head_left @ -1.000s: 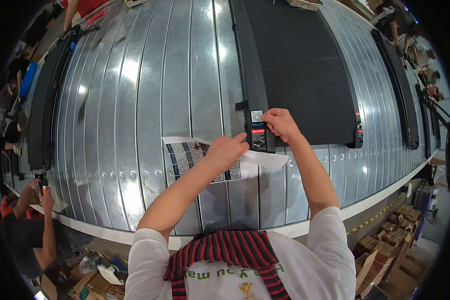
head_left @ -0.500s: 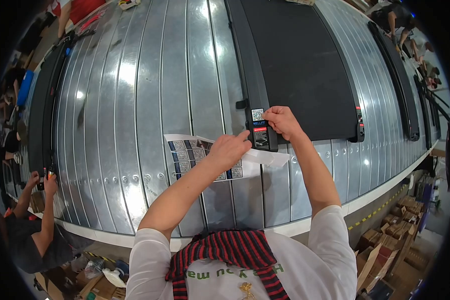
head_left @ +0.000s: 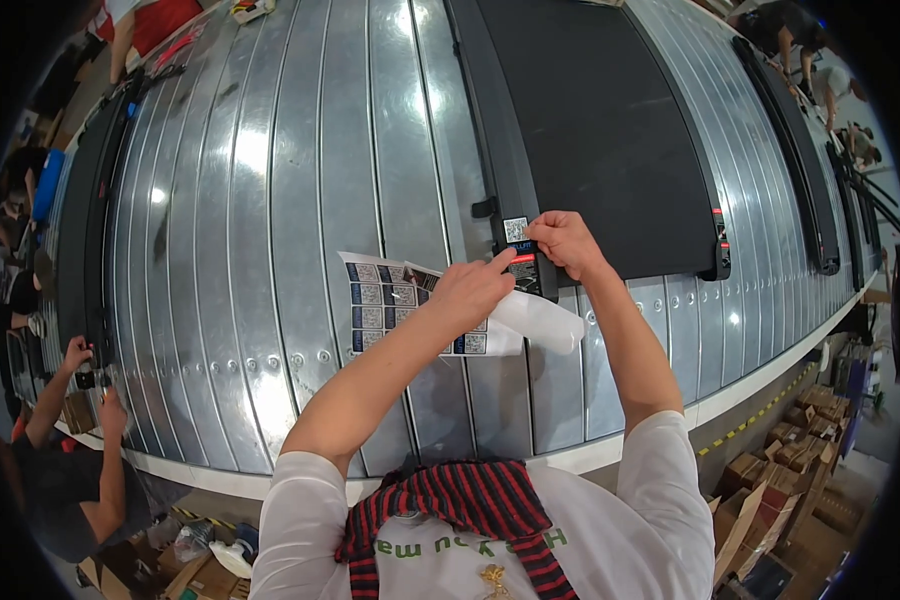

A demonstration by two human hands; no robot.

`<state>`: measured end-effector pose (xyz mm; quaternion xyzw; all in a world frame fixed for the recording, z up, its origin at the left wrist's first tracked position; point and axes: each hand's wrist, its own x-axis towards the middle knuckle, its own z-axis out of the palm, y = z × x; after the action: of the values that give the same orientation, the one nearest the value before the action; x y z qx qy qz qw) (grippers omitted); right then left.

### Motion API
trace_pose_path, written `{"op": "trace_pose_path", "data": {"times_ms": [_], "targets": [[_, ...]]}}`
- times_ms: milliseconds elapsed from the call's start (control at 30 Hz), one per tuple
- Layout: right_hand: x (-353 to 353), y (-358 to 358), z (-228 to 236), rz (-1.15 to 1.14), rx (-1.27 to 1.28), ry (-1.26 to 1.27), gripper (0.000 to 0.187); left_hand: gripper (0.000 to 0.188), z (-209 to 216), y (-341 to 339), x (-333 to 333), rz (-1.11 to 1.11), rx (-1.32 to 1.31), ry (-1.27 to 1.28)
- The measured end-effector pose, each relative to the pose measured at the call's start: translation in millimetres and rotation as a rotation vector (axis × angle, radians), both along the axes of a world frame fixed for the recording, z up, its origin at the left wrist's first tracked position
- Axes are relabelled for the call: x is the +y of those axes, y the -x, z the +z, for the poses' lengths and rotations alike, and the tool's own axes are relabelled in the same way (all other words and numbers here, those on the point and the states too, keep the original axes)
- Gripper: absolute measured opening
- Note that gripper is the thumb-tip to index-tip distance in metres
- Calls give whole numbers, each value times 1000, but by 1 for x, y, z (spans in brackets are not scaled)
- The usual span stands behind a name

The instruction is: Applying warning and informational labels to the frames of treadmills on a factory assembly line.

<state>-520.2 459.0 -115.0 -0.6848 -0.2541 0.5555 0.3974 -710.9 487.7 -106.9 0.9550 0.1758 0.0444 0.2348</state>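
A black treadmill-like frame (head_left: 518,178) with a wide dark flat panel (head_left: 600,140) lies across the metal table. Near the frame's close end sits a small sticker (head_left: 515,230) with a square black-and-white code, above a red-and-black label (head_left: 522,262). My right hand (head_left: 567,243) pinches the sticker's right edge. My left hand (head_left: 473,292) stretches its index finger onto the sticker's lower part. Its other fingers are curled over a sheet of stickers (head_left: 372,293), whose white backing (head_left: 545,322) curls out to the right; the grip itself is partly hidden.
The ribbed metal table (head_left: 270,230) has a row of bolts near its front edge. Another dark frame (head_left: 80,240) lies at the left, by a co-worker's hands (head_left: 110,410). More dark frames (head_left: 790,160) lie at the right. Cardboard boxes (head_left: 770,470) stand below the edge.
My left hand has moved slightly right and up, its index finger now on the sticker. The sheet has shifted with it and its backing curls more. My right hand stays in place.
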Motion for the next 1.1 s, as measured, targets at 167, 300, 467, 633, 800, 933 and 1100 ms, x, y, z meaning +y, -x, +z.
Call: {"op": "trace_pose_path", "data": {"times_ms": [167, 300, 467, 633, 800, 933, 1100], "targets": [[-1, 1, -3, -16, -22, -22, 8, 6, 6, -6, 1, -8, 131, 7], [0, 4, -6, -16, -63, -43, 8, 8, 5, -7, -2, 13, 162, 17], [-2, 2, -25, 11, -502, -117, 14, 9, 4, -6, -4, -14, 137, -7], [4, 15, -11, 109, -832, -99, 16, 9, 1, -3, -3, -32, 70, -28], [2, 34, 18, 172, -1248, 58, 31, 8, 8, 23, -13, -8, 112, 40], [-18, 47, -5, 432, -1377, -623, 32, 11, 46, 70, -28, -1, 222, 169], [-43, 72, -26, 353, -1580, -643, 27, 16, 79, 176, -49, 355, -84, 453]]}}
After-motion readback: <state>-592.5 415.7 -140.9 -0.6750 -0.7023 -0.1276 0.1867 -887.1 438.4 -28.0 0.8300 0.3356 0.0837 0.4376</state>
